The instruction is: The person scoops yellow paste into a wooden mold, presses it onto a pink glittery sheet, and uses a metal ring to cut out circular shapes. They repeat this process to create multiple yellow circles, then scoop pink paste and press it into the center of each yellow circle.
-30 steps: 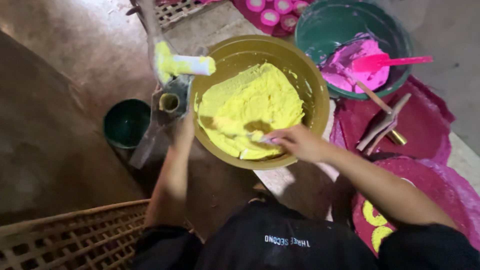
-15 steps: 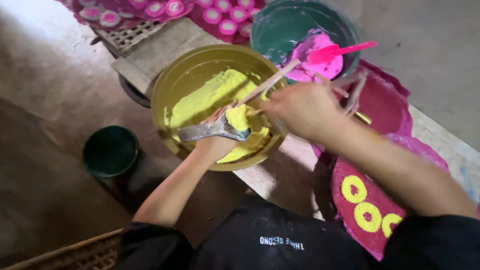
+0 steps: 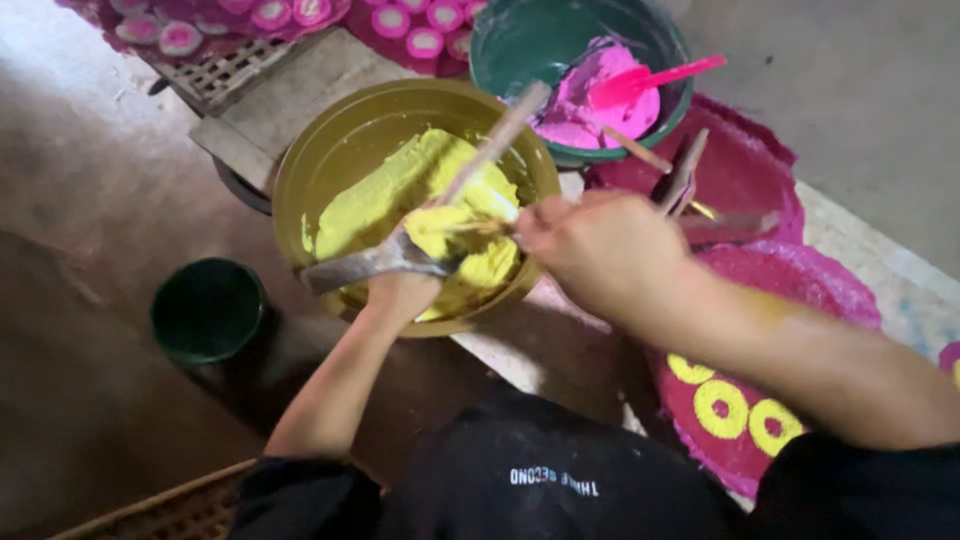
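Concrete floor (image 3: 80, 200), grey-brown and dim, spread around me on the left, and a paler slab (image 3: 300, 90) carried the yellow bowl (image 3: 330, 150) that I worked over. My left hand (image 3: 400, 290) was closed around a metal tool (image 3: 370, 262) at the bowl's near rim, its flat end pointing left. My right hand (image 3: 600, 250) was curled shut on a thin stick (image 3: 490, 145) that slanted up across the yellow paste (image 3: 400, 190); a lump of the paste sat between my two hands. Just beyond, a green bowl (image 3: 510, 40) held pink paste (image 3: 580, 100) with a pink spatula (image 3: 650, 80) lying in it. Magenta mats (image 3: 740, 180) lay to the right, one of them under my right forearm bearing yellow rings (image 3: 722, 408). Pink-and-white discs (image 3: 410, 30) lined the far edge beside a metal grid (image 3: 230, 70). A dark green cup (image 3: 205, 310) stood on the floor near my left arm, and a woven basket (image 3: 160, 515) showed at the lower left corner.
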`<control>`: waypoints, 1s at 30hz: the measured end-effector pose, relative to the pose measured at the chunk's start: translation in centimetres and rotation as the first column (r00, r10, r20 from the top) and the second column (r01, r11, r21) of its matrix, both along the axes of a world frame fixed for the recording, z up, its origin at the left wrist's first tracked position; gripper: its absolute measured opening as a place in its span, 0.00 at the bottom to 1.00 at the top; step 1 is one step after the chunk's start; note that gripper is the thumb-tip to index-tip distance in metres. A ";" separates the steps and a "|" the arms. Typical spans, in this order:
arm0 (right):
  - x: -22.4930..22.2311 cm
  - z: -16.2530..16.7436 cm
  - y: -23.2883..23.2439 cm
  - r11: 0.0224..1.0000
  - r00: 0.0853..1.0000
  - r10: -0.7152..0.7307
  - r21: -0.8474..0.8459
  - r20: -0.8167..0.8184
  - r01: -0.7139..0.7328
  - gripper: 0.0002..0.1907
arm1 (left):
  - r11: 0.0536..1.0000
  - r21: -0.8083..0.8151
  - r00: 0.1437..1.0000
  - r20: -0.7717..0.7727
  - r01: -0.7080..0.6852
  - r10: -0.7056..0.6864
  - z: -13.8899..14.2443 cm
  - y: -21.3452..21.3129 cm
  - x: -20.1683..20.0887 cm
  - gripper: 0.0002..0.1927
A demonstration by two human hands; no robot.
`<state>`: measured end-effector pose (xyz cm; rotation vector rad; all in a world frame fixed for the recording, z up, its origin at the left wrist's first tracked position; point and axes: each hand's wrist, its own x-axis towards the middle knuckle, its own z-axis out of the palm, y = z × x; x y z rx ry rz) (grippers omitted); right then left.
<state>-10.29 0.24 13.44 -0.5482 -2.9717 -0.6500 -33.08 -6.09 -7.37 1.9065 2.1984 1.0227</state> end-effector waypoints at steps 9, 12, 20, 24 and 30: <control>0.7 -2.3 3.9 0.989 0.997 -0.068 -0.127 0.034 0.072 0.08 | 0.988 -0.065 0.987 -0.087 -0.140 0.134 -2.2 2.1 -1.2 0.39; 0.7 -3.0 4.9 0.962 0.999 -0.053 -0.267 -0.005 0.050 0.12 | 0.951 0.302 0.924 -0.342 -0.062 0.169 -2.7 3.1 -1.9 0.38; -3.8 -5.8 0.6 1.000 0.990 0.007 0.013 0.141 -0.008 0.11 | 0.945 0.298 0.964 -0.182 -0.136 0.196 -2.7 2.4 1.7 0.34; -2.5 -3.8 -0.6 0.986 0.998 0.050 -0.162 0.032 -0.044 0.15 | 0.992 0.046 0.984 0.142 -0.118 0.111 -1.8 1.1 1.0 0.34; 3.2 -1.5 1.3 0.994 0.994 -0.103 -0.028 -0.032 0.102 0.08 | 0.981 0.194 0.982 0.187 -0.002 -0.034 -0.9 0.0 -3.4 0.21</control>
